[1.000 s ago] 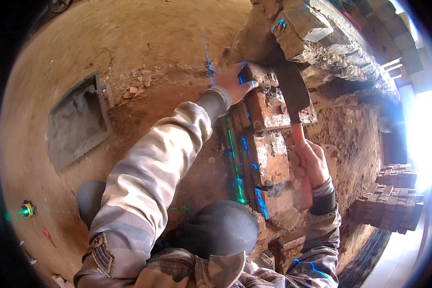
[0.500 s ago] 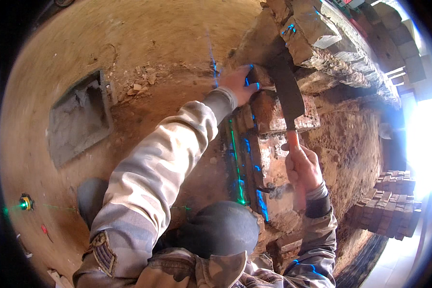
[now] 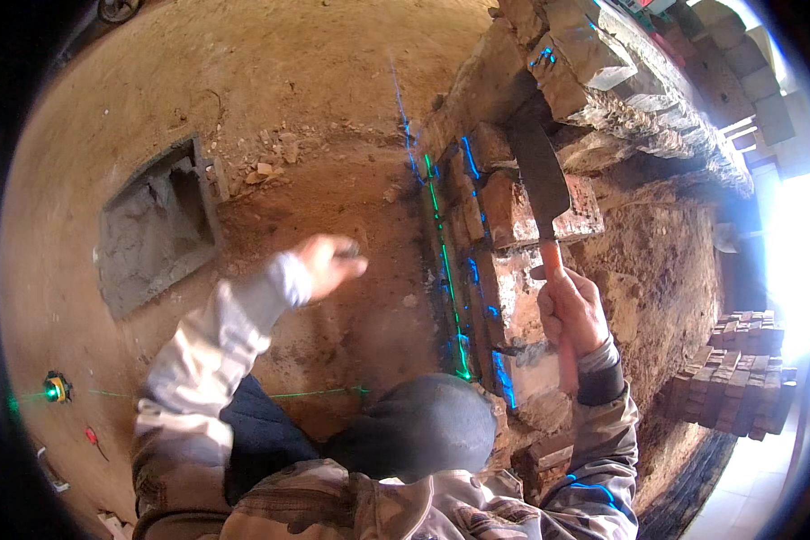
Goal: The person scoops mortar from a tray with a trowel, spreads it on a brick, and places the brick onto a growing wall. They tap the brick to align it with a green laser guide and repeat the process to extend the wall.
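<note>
Here, the right hand point(image 3: 573, 310) gripped the trowel point(image 3: 542, 171), blade over the bricks point(image 3: 516, 222); the left hand point(image 3: 329, 265) hung above the dirt point(image 3: 333, 207), its grip too blurred to tell.

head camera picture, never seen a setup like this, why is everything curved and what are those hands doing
There is no machine: these are a person's own bare hands, seen from a fisheye camera worn on the head and looking down, so straight edges bend. The right hand grips an orange-handled, broad-bladed tool beside the brickwork. The left hand is blurred, away from the bricks; whether it holds anything is unclear. On the ground sit a gray tub and a small green-lit device.
</note>
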Tool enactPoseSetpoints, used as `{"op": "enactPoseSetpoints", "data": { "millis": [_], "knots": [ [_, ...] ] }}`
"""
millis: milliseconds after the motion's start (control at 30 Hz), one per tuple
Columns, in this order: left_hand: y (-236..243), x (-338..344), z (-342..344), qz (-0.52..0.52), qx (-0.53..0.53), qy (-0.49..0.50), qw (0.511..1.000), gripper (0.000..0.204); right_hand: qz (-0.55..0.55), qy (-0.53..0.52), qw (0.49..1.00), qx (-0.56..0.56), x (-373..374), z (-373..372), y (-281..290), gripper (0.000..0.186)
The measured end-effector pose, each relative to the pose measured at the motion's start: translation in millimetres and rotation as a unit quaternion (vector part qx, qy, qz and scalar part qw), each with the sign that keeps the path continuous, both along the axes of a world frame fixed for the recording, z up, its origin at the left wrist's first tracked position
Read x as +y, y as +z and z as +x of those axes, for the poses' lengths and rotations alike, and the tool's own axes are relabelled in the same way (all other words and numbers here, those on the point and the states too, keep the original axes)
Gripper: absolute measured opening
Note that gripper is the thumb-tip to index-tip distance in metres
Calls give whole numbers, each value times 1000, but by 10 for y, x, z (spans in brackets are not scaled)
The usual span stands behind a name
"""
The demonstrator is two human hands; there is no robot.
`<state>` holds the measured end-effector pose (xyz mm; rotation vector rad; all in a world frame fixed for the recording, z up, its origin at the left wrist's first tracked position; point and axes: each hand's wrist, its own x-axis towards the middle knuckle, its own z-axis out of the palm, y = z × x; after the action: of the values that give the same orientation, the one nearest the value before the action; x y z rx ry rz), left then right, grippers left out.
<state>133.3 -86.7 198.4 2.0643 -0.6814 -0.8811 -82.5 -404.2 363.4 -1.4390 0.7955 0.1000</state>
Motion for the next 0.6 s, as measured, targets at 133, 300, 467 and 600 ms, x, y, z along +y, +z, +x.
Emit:
{"op": "enactPoseSetpoints", "data": {
  "millis": [133,300,467,600],
  "knots": [
    [560,499,-465,-57,100,-18,993,43,-35,-3,999,-6,18,1,-44,42],
    [704,679,-528,-70,80,-51,993,45,-164,28,986,5,253,-99,105,33],
    [421,775,-452,5,-9,-88,996,49,-235,163,958,36,443,-227,233,31],
    [15,1053,-347,89,-244,-212,942,63,-277,188,934,124,543,-41,217,50]
  ]
}}
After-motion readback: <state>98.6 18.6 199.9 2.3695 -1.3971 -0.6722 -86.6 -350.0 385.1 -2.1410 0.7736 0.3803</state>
